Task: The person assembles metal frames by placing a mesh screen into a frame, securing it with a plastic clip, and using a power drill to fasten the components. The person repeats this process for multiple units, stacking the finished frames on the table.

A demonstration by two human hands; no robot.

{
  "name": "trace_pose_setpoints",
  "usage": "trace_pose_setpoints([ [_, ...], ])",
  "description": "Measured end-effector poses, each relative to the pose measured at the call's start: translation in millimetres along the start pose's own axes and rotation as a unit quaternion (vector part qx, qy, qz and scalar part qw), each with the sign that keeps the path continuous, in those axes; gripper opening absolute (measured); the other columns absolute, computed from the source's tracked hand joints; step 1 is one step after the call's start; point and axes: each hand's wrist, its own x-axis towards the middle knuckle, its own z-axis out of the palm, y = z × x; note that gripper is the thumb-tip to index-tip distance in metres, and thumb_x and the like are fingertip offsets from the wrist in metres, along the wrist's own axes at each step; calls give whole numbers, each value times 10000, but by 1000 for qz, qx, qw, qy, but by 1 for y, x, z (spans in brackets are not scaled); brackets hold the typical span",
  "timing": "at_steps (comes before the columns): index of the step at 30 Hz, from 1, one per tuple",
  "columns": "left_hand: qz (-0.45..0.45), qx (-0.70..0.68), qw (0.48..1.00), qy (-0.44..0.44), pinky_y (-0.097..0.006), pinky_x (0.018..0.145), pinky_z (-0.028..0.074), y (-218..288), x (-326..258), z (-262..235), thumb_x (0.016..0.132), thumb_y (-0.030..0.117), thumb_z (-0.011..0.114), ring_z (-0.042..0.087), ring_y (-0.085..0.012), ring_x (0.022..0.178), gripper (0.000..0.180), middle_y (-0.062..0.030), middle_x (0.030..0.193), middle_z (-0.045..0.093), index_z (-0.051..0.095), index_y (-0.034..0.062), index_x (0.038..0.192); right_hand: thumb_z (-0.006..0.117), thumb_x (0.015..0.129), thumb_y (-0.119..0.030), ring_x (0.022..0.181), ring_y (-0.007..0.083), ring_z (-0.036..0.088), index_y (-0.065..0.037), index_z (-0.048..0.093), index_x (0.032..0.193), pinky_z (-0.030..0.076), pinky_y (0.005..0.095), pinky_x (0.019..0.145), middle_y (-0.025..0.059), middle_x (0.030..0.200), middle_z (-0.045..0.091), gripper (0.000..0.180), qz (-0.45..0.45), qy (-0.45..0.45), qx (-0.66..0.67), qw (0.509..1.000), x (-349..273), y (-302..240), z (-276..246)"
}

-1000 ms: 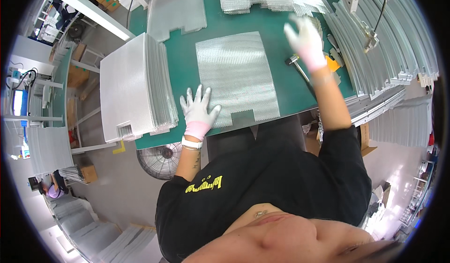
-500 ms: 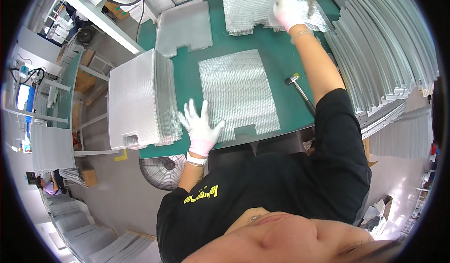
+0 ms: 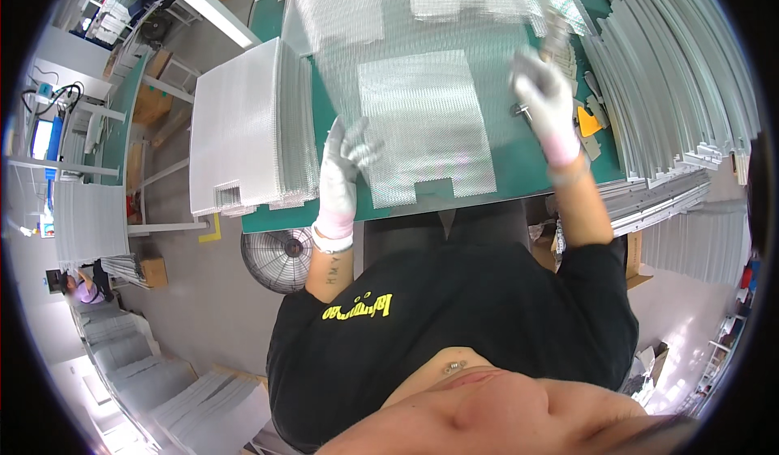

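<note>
A see-through metal mesh sheet (image 3: 454, 37), blurred by motion, hangs tilted over the green table (image 3: 377, 214). My right hand (image 3: 548, 102), in a white glove, has its fingers curled at the sheet's right side and grips it there. My left hand (image 3: 345, 163), gloved too, is at the sheet's lower left, fingers stretched apart and partly blurred; whether they touch the sheet is unclear. Below it, another mesh sheet (image 3: 426, 122) with a notch in its near edge lies flat on the table. A mallet (image 3: 522, 112) beside my right hand is mostly hidden.
A tall stack of mesh sheets (image 3: 235, 130) stands at the table's left edge. More sheets (image 3: 337, 12) lie at the back. Long pale panels (image 3: 673, 73) crowd the right side, near a yellow piece (image 3: 588, 122) and scraps. A floor fan (image 3: 280, 256) stands below left.
My right hand has come back toward me from the far stack, bringing a mesh sheet over the table. My left hand has risen off the flat sheet, and my view has shifted.
</note>
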Motion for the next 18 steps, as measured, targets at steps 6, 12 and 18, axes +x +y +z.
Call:
trace_pose_setpoints([
  [6, 31, 584, 806, 94, -352, 835, 562, -8, -27, 18, 826, 271, 800, 698, -254, 962, 922, -222, 1236, 651, 289, -42, 1527, 751, 815, -114, 1224, 266, 597, 24, 537, 1375, 446, 354, 1053, 152, 1306, 615, 615, -11, -51, -246, 968, -99, 2, 36],
  [12, -101, 639, 760, 61, -420, 913, 541, -26, -20, 16, 840, 335, 748, 657, -403, 1079, 923, -281, 1320, 590, 264, -40, 1531, 744, 810, -161, 1216, 312, 596, -32, 547, 1371, 468, 356, 1040, 171, 1305, 604, 609, 37, -69, -321, 944, -100, 32, 41],
  [18, -84, 668, 738, 44, -426, 913, 542, -55, -19, 4, 844, 339, 754, 651, -412, 1085, 936, -279, 1320, 584, 245, -36, 1534, 741, 820, -189, 1213, 349, 581, -54, 548, 1366, 490, 387, 1015, 174, 1328, 581, 595, 25, -77, -381, 921, -103, 59, 43],
])
